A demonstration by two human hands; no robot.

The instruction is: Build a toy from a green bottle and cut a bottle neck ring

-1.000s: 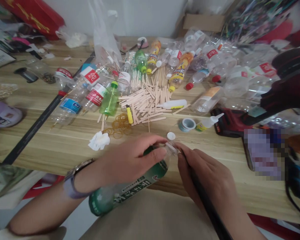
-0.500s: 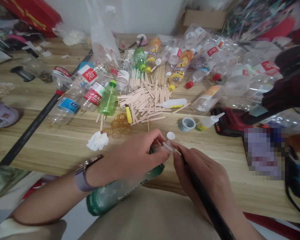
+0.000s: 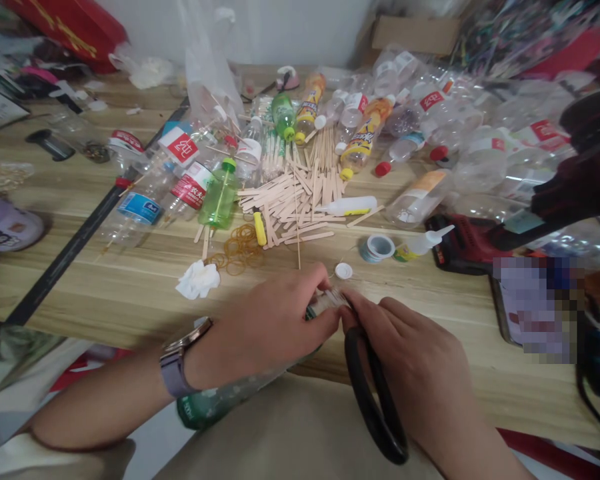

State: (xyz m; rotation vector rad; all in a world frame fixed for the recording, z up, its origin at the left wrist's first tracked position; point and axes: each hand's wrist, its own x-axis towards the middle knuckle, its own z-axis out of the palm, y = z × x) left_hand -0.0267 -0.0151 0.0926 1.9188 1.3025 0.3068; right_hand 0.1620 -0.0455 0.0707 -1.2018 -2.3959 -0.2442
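Note:
A clear bottle with a green label (image 3: pixel 205 405) lies slanted above my lap, its neck pointing up and right. My left hand (image 3: pixel 275 317) is wrapped round it near the neck. Black-handled scissors (image 3: pixel 377 407) are held by my right hand (image 3: pixel 415 353), their front end at the bottle's mouth; the blades are mostly hidden by my fingers. The fingertips of both hands nearly meet at the neck. Just beyond them a white cap (image 3: pixel 343 271) lies on the table.
Wooden sticks (image 3: pixel 280 200), rubber bands (image 3: pixel 240 250), a crumpled tissue (image 3: pixel 199 279) and a spool (image 3: pixel 379 247) lie ahead. Many plastic bottles (image 3: pixel 220 197) spread behind. On the right are a power tool (image 3: pixel 470 243) and a phone (image 3: pixel 507 313).
The scissors have turned in my right hand, so their looped handle now shows and points more steeply downward. The whole view has shifted slightly.

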